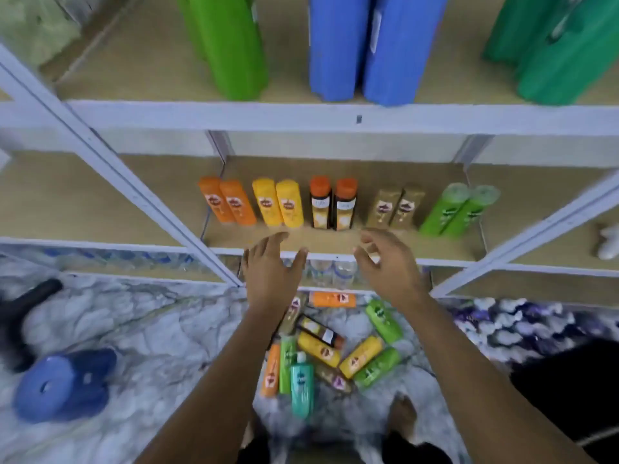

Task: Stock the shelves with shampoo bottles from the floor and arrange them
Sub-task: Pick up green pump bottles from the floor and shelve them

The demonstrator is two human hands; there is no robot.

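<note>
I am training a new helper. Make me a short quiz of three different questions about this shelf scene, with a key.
1. True or false: both hands hold a bottle.
2. How many bottles stand on the middle shelf?
3. Which colour lies on the floor but is missing from that row? A orange, B teal, C yellow.

Key:
1. False: the left hand and right hand hold nothing.
2. Ten, in five colour pairs.
3. B, the teal bottle.

Ten plastic shampoo bottles (pixel 338 205) upright in colour pairs on tan shelf board (pixel 335 241), more bottles (pixel 331 349) lying jumbled on marbled floor (pixel 150 329)
</note>
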